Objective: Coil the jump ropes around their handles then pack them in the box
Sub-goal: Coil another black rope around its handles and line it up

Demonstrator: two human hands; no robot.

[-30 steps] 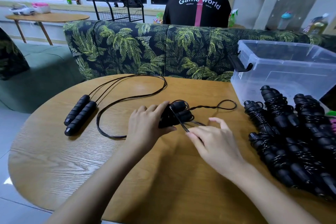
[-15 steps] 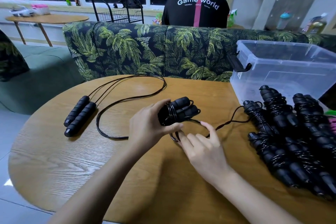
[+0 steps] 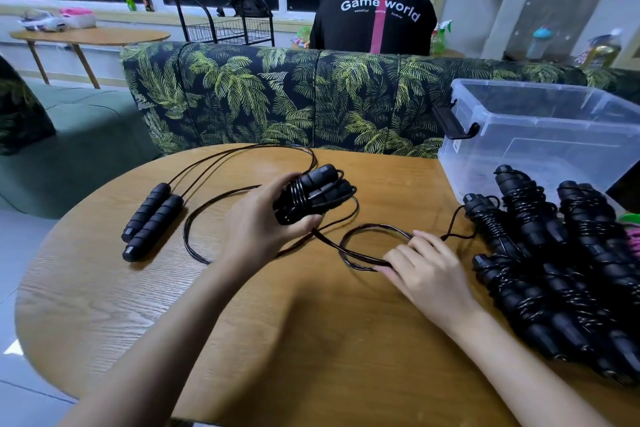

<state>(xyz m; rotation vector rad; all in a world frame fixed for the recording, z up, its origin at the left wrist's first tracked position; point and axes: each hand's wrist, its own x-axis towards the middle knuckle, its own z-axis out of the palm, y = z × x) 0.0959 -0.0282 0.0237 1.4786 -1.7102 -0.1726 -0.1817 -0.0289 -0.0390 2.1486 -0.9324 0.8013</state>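
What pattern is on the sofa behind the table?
Green palm leaves on a dark ground, covering the upholstered sofa back; seen in the head view.

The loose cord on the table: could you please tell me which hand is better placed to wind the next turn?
Right. The right hand has its fingers on the loose cord, while the left hand is occupied gripping the half-wrapped handles.

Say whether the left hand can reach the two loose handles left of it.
Probably not yet: the left hand grips the half-coiled bundle. Nothing but cord lies between it and the loose handles; its full grip is the obstacle.
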